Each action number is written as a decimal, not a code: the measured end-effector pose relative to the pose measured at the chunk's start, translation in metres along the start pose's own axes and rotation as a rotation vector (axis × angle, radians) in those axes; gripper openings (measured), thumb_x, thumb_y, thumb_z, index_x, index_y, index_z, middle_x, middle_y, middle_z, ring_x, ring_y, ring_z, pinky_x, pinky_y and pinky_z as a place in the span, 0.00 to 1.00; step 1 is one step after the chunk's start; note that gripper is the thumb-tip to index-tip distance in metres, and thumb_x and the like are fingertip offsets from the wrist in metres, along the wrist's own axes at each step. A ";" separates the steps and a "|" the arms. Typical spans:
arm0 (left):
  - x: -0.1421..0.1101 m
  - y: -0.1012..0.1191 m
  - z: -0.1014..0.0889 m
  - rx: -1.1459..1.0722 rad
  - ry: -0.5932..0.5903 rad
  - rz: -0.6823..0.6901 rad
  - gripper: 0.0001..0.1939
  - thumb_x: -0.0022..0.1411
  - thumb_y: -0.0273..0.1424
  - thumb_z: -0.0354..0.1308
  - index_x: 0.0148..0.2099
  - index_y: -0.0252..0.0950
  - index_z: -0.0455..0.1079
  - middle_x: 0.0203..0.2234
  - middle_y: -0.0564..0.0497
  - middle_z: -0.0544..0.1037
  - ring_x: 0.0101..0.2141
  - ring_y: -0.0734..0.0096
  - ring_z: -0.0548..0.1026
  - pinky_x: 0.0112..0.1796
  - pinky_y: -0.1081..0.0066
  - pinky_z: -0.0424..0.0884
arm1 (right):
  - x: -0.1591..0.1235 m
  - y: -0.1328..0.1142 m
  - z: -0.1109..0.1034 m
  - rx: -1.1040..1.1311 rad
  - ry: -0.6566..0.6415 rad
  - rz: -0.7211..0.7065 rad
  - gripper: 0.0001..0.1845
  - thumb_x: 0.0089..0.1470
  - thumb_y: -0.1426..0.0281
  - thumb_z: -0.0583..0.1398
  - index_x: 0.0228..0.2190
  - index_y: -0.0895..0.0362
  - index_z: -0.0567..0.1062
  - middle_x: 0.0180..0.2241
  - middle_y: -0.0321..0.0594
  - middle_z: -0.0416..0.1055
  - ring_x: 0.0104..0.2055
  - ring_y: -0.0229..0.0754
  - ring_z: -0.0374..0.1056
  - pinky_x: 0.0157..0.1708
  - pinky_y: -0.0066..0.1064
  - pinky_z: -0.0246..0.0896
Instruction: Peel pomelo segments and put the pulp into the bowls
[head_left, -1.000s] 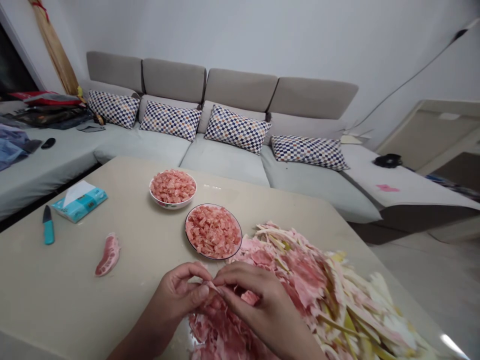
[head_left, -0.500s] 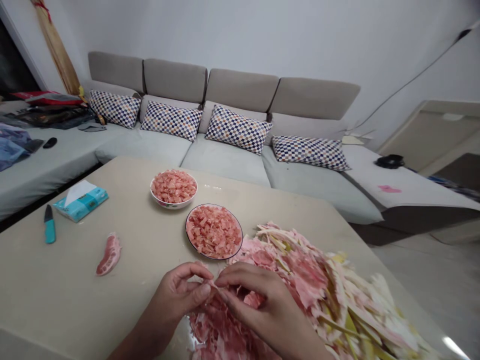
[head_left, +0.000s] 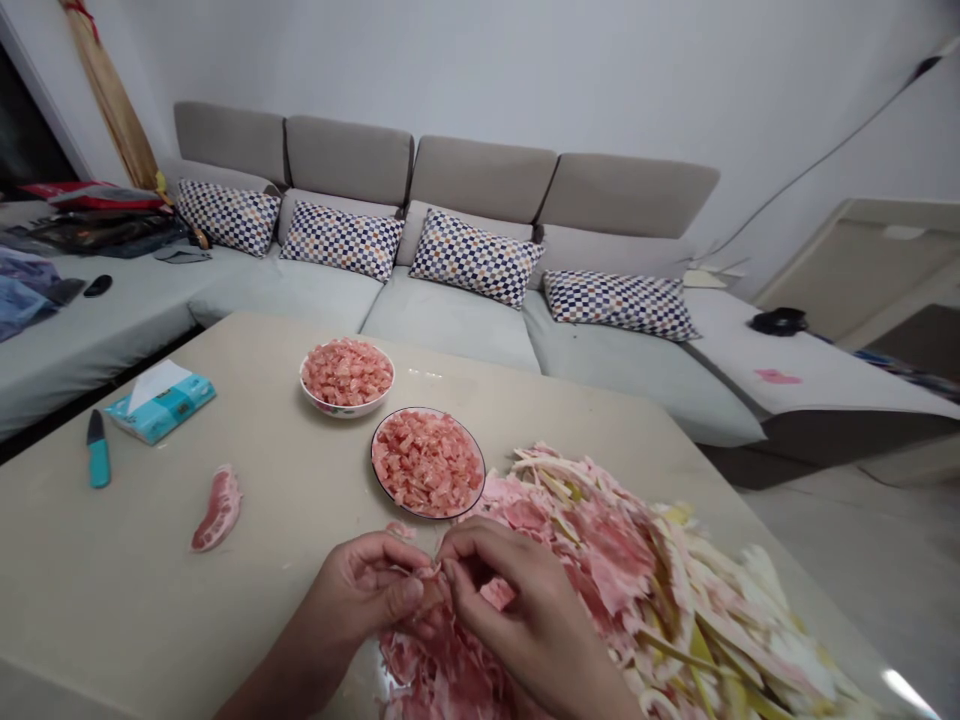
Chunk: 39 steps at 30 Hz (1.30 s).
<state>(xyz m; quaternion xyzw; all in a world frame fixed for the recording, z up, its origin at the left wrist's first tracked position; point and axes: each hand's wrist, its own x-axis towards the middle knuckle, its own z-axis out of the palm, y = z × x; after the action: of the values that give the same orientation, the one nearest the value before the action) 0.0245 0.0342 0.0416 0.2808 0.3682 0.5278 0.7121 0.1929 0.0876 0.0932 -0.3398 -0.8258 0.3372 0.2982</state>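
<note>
My left hand [head_left: 367, 590] is closed, pinching a small piece of pink pomelo [head_left: 427, 573] between thumb and fingers. My right hand [head_left: 517, 600] meets it with thumb and forefinger pressed together at the piece's edge; what exactly they pinch is mostly hidden. Below and right of both hands spreads a heap of pink membranes and yellow-white peel [head_left: 600, 550]. Just beyond the hands is a dark-rimmed plate [head_left: 373, 462] piled with pomelo flesh, and behind it a white bowl [head_left: 346, 411] heaped with the same. One unpeeled pomelo segment [head_left: 216, 510] lies left on the table.
A knife with a teal handle [head_left: 99, 465] lies at the table's left side, beside a blue tissue pack [head_left: 161, 403]. Behind the table [head_left: 150, 600] stands a grey sofa [head_left: 457, 310] with several checkered cushions [head_left: 476, 257]. A small pink scrap [head_left: 401, 530] lies just before the plate.
My fingertips have shifted slightly, the right hand drawing a little away from the left at the pomelo piece. A small pink scrap before the plate shows more plainly. Everything else stays put.
</note>
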 end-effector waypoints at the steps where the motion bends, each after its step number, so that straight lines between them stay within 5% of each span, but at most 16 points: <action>1: 0.000 -0.001 -0.001 -0.008 -0.008 -0.006 0.16 0.49 0.36 0.71 0.36 0.32 0.74 0.23 0.50 0.78 0.25 0.72 0.76 0.30 0.72 0.71 | 0.000 0.000 0.001 -0.001 0.007 0.000 0.07 0.54 0.78 0.56 0.28 0.57 0.72 0.26 0.36 0.70 0.27 0.36 0.65 0.27 0.26 0.58; 9: 0.000 -0.002 -0.002 -0.038 -0.096 0.018 0.12 0.53 0.34 0.68 0.38 0.34 0.74 0.25 0.50 0.77 0.27 0.71 0.77 0.32 0.71 0.72 | 0.001 0.002 0.003 0.028 0.016 0.042 0.07 0.54 0.77 0.56 0.27 0.56 0.72 0.26 0.35 0.70 0.28 0.36 0.65 0.29 0.26 0.58; 15: -0.001 0.002 0.002 -0.090 -0.034 -0.014 0.13 0.53 0.33 0.68 0.41 0.35 0.73 0.32 0.50 0.76 0.29 0.75 0.75 0.35 0.71 0.73 | 0.004 0.003 -0.004 0.093 -0.076 0.142 0.06 0.57 0.73 0.57 0.30 0.55 0.74 0.29 0.35 0.73 0.30 0.37 0.67 0.29 0.26 0.58; 19: 0.000 0.004 0.003 -0.057 -0.002 -0.017 0.12 0.54 0.33 0.68 0.39 0.35 0.74 0.29 0.52 0.74 0.30 0.76 0.74 0.35 0.72 0.73 | 0.004 0.004 -0.008 0.134 -0.125 0.173 0.05 0.58 0.68 0.59 0.33 0.55 0.75 0.32 0.36 0.73 0.31 0.37 0.67 0.29 0.26 0.59; 26: 0.001 0.004 0.004 -0.063 -0.059 0.005 0.12 0.52 0.35 0.69 0.37 0.33 0.75 0.23 0.53 0.75 0.26 0.76 0.73 0.33 0.73 0.71 | 0.004 0.004 0.001 0.128 -0.034 0.140 0.11 0.60 0.65 0.56 0.27 0.56 0.70 0.27 0.36 0.69 0.30 0.38 0.64 0.29 0.27 0.57; 39: 0.000 -0.005 -0.005 -0.084 -0.211 0.016 0.10 0.54 0.33 0.67 0.37 0.33 0.74 0.26 0.49 0.76 0.26 0.71 0.74 0.31 0.71 0.68 | 0.004 0.000 0.006 0.149 0.043 0.152 0.13 0.60 0.63 0.56 0.26 0.56 0.69 0.26 0.36 0.67 0.30 0.38 0.63 0.28 0.26 0.57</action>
<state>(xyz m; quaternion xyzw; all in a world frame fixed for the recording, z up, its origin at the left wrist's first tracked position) 0.0228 0.0324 0.0346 0.3077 0.2668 0.5158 0.7537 0.1864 0.0886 0.0903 -0.3856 -0.7637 0.4120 0.3136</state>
